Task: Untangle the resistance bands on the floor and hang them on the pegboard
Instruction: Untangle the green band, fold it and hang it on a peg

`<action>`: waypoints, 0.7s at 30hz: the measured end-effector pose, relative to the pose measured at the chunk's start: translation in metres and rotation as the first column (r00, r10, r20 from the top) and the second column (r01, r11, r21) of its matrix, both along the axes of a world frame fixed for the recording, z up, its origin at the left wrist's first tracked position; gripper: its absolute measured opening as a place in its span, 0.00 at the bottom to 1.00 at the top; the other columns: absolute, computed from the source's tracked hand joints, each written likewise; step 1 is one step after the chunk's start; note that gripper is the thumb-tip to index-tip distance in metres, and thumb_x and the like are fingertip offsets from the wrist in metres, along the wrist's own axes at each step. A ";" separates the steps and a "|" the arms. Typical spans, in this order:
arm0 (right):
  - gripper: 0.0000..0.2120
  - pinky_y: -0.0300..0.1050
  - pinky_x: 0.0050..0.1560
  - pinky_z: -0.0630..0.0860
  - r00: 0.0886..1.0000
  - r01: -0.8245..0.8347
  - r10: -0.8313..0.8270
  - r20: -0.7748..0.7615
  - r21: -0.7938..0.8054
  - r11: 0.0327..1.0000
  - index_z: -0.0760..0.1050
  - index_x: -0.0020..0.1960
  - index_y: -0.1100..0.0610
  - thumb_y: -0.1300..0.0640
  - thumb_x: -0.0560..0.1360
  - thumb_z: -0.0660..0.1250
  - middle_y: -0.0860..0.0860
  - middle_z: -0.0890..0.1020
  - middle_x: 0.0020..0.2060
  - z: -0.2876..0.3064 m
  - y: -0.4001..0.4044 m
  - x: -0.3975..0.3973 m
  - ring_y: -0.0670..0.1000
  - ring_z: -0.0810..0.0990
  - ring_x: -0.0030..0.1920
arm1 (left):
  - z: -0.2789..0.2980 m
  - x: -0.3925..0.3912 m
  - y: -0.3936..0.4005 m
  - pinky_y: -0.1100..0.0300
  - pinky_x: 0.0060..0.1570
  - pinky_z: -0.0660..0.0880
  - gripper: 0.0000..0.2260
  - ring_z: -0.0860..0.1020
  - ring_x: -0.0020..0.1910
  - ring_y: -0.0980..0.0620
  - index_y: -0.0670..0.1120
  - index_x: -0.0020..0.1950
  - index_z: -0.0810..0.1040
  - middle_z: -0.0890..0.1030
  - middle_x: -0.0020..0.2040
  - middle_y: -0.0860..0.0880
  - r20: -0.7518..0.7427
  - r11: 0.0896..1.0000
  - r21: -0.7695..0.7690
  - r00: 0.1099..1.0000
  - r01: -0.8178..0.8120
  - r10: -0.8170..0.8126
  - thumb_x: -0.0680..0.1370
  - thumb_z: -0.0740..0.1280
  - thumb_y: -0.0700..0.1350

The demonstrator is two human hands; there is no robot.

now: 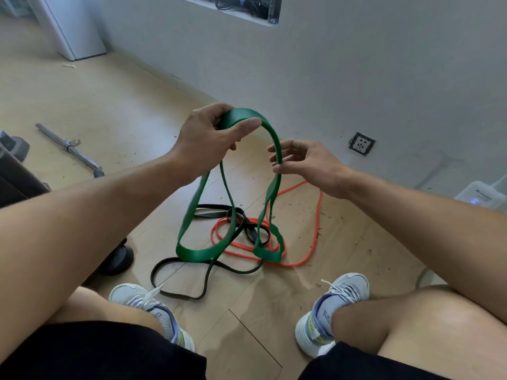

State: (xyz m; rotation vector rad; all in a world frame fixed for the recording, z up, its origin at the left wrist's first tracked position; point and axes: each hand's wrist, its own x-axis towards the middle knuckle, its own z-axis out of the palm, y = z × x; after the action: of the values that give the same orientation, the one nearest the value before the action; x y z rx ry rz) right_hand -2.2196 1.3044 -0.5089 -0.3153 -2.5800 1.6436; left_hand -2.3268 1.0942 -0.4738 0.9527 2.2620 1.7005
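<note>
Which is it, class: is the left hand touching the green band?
Touching. The head view shows the left hand pinching the green band between thumb and fingers.

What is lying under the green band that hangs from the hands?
Under the green band, the black band and the orange band lie tangled on the floor. Their crossings behind its lower loops are covered.

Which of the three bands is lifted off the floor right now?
The green band, pinched in the left hand; the black band and orange band lie on the floor.
</note>
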 end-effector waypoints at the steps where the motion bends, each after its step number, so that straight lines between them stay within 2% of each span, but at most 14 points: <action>1: 0.17 0.42 0.61 0.80 1.000 0.009 -0.009 -0.014 -0.013 1.000 0.81 0.63 0.55 0.63 0.76 0.75 0.57 0.85 0.57 0.001 0.001 0.000 0.51 0.85 0.57 | -0.001 -0.002 -0.001 0.52 0.50 0.82 0.20 0.81 0.37 0.54 0.45 0.53 0.82 0.82 0.40 0.50 0.013 1.000 0.002 1.000 0.004 -0.004 0.72 0.75 0.60; 6: 0.17 0.38 0.56 0.81 0.994 0.046 -0.053 -0.093 -0.074 0.996 0.80 0.64 0.54 0.64 0.76 0.75 0.53 0.86 0.55 0.012 0.005 0.002 0.46 0.86 0.53 | -0.004 -0.011 -0.010 0.47 0.59 0.80 0.20 0.85 0.46 0.47 0.49 0.50 0.82 0.85 0.45 0.49 0.082 0.999 0.008 0.996 0.043 -0.043 0.66 0.77 0.60; 9: 0.19 0.40 0.55 0.82 0.986 0.069 -0.086 -0.141 -0.123 0.990 0.79 0.65 0.57 0.66 0.76 0.74 0.53 0.86 0.54 0.019 0.005 0.002 0.47 0.86 0.51 | -0.009 -0.014 -0.013 0.48 0.61 0.79 0.18 0.86 0.49 0.47 0.51 0.50 0.82 0.86 0.48 0.46 0.096 0.997 -0.040 0.994 0.060 -0.056 0.67 0.77 0.58; 12: 0.19 0.41 0.57 0.82 0.980 0.079 -0.097 -0.172 -0.113 0.991 0.79 0.66 0.60 0.65 0.75 0.74 0.55 0.85 0.55 0.025 0.005 0.001 0.47 0.86 0.52 | -0.012 -0.015 -0.012 0.54 0.61 0.78 0.11 0.85 0.52 0.49 0.51 0.51 0.81 0.86 0.50 0.46 0.076 0.995 -0.089 0.997 0.039 -0.032 0.73 0.76 0.54; 15: 0.20 0.42 0.60 0.81 0.976 0.079 -0.099 -0.194 -0.108 0.991 0.79 0.66 0.61 0.65 0.75 0.75 0.57 0.85 0.58 0.029 0.004 0.000 0.49 0.86 0.55 | -0.011 -0.015 -0.011 0.65 0.53 0.77 0.12 0.84 0.53 0.50 0.48 0.55 0.82 0.85 0.51 0.47 0.056 0.994 -0.110 0.998 0.020 -0.014 0.75 0.76 0.51; 17: 0.19 0.42 0.60 0.81 0.973 0.071 -0.091 -0.210 -0.103 0.992 0.80 0.66 0.59 0.64 0.75 0.75 0.56 0.85 0.58 0.031 0.004 -0.001 0.50 0.86 0.57 | -0.010 -0.013 -0.009 0.69 0.50 0.76 0.13 0.84 0.52 0.52 0.47 0.56 0.82 0.86 0.50 0.49 0.056 0.993 -0.117 0.998 0.034 -0.028 0.74 0.76 0.49; 19: 0.18 0.43 0.60 0.81 0.971 0.067 -0.088 -0.223 -0.101 0.993 0.80 0.65 0.58 0.64 0.75 0.74 0.55 0.86 0.57 0.033 0.003 -0.001 0.50 0.86 0.57 | -0.010 -0.011 -0.009 0.68 0.52 0.77 0.13 0.84 0.51 0.54 0.47 0.56 0.82 0.87 0.49 0.51 0.054 0.991 -0.122 0.998 0.050 -0.044 0.74 0.77 0.48; 21: 0.19 0.41 0.59 0.81 0.968 0.068 -0.090 -0.234 -0.102 0.992 0.80 0.66 0.58 0.65 0.76 0.74 0.53 0.86 0.57 0.035 0.004 -0.001 0.48 0.86 0.57 | -0.010 -0.012 -0.008 0.62 0.56 0.78 0.13 0.85 0.51 0.54 0.47 0.56 0.82 0.87 0.50 0.51 0.062 0.992 -0.114 0.997 0.060 -0.053 0.74 0.77 0.48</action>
State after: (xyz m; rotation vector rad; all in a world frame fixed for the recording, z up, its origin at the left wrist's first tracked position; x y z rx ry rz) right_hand -2.2202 1.3079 -0.4741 -0.2084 -2.2921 1.6650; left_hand -2.3384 1.0860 -0.4834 0.9202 2.2458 1.5350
